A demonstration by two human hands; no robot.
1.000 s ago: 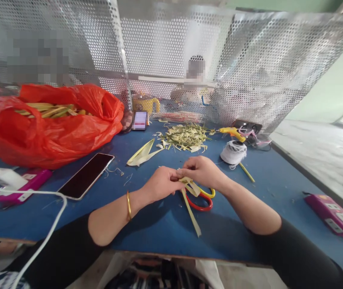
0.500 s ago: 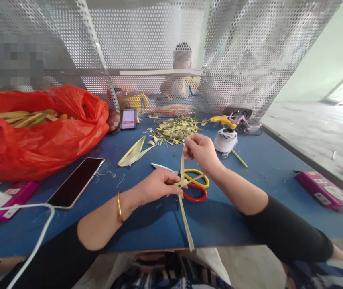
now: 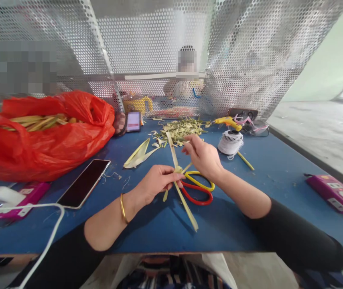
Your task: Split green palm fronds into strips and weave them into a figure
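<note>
My left hand (image 3: pixel 157 181) pinches pale green leaf strips (image 3: pixel 186 206) where they cross in a small folded knot. One strip end points up and away, a long one hangs toward the table's front edge, and a short one sticks out below my fingers. My right hand (image 3: pixel 203 155) hovers just right of the knot, fingers loosely bent and apart, off the upward strip. Another strip runs toward its underside, where its end is hidden. Beneath my hands lie scissors with yellow and red handles (image 3: pixel 199 201); my left hand covers their blades.
A red plastic bag (image 3: pixel 47 148) of leaves stands left, near a phone (image 3: pixel 84 184) and a white cable (image 3: pixel 49 237). Leaf scraps (image 3: pixel 183 130), a folded leaf (image 3: pixel 138 157), white string (image 3: pixel 230 143) and a yellow glue gun (image 3: pixel 228 121) lie farther back. A purple box (image 3: pixel 336 194) sits right.
My right hand has let go of the upward strip, which now leans left. The knot has turned in my left hand, and a short end shows below it. The view has shifted slightly.
</note>
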